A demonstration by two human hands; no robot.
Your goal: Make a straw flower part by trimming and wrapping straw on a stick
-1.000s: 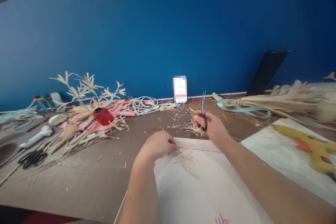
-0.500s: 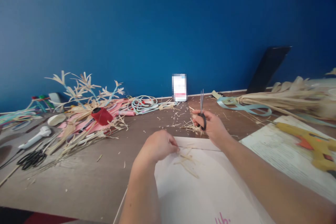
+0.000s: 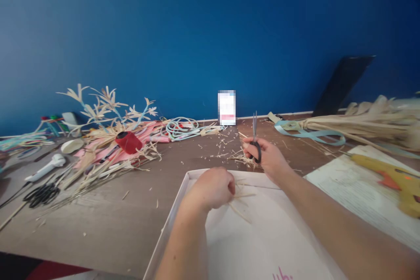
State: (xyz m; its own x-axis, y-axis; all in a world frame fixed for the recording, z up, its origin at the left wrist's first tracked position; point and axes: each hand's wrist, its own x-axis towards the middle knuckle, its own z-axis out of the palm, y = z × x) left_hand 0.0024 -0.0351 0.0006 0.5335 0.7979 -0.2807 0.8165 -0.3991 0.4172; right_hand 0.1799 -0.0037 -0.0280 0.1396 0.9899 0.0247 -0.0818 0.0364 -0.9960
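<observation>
My left hand [image 3: 216, 189] is inside a shallow white box [image 3: 188, 179], its fingers curled downward against several thin, pale dried strips [image 3: 243, 215] on the box floor. The fingertips are hidden behind the hand, so I cannot make out what they pinch. Beyond the box's far edge, my right hand [image 3: 267, 154] is wrapped round a small pair of scissors [image 3: 256, 140] with black handles. The blades point up and look nearly together. A short thin strip [image 3: 243, 134] shows beside that hand's fingertips. Pink writing [image 3: 282, 274] marks the box floor near me.
Left lie dried plant pieces on pink paper, a red spool [image 3: 129, 142], black-handled scissors [image 3: 42, 193] and a white tool [image 3: 47, 168]. Right are a yellow glue gun [image 3: 390, 175] on printed paper, blue ribbon [image 3: 311, 130] and husk bundle [image 3: 367, 123]. A lit screen [image 3: 226, 107] stands behind.
My left hand has shifted right and now covers part of the dried strips in the box. My right hand still holds the scissors. The view has moved slightly.
</observation>
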